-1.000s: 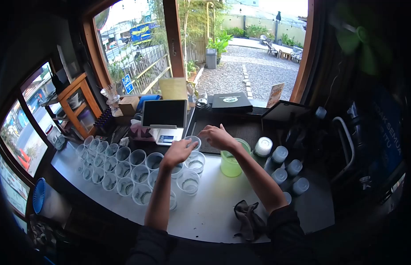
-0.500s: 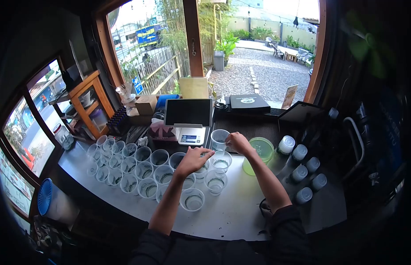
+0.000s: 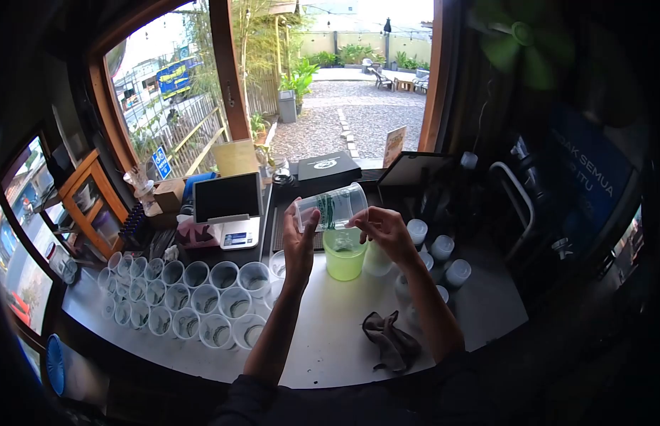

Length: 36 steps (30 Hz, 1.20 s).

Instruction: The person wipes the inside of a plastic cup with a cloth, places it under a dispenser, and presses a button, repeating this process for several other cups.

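The printed clear plastic cup [image 3: 333, 206] is tilted between the hands, long axis left to right, its base grasped by the left hand [image 3: 300, 238], the right hand [image 3: 388, 233] bent at its rim, grip unclear

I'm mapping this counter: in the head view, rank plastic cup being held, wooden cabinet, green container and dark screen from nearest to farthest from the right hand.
1. Plastic cup: at the right hand's fingertips.
2. Green container: just left, below the cup.
3. Dark screen: farther left.
4. Wooden cabinet: far left.
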Each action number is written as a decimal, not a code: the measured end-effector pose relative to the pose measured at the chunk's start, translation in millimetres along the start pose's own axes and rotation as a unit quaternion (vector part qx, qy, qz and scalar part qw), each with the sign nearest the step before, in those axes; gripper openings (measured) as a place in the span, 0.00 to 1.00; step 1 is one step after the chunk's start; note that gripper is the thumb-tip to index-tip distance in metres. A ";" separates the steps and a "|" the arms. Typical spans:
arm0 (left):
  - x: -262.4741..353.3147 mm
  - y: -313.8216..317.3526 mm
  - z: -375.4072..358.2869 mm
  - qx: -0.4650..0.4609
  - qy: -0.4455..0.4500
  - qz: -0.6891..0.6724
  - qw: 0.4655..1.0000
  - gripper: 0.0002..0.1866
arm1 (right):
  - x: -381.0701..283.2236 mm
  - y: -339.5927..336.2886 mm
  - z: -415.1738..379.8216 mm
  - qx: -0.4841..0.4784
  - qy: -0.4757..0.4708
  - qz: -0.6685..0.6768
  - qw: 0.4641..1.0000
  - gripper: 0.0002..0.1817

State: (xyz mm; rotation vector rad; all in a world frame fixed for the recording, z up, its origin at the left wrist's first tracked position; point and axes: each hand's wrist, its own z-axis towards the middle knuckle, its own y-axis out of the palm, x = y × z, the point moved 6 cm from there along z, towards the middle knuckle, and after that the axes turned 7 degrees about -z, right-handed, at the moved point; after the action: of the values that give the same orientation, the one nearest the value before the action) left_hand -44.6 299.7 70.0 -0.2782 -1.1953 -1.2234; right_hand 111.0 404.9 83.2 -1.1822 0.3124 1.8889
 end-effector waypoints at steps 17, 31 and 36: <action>-99.8 298.6 37.9 -0.228 0.002 0.069 0.971 0.33 | -24.3 -282.3 -69.5 0.325 -0.061 -0.301 0.895 0.43; -297.9 403.3 124.3 -0.450 0.144 0.506 0.721 0.31 | 132.1 -439.9 66.9 0.395 -0.074 -0.342 0.849 0.45; -279.8 397.3 115.5 -0.444 0.141 0.480 0.743 0.36 | 178.1 -432.0 86.4 0.295 -0.044 -0.405 0.864 0.45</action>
State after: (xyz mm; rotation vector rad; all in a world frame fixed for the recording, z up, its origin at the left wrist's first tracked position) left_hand 256.7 697.7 52.7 -1.2088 -0.0039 -0.7388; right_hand 359.8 809.7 75.5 -0.6376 0.2576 0.9862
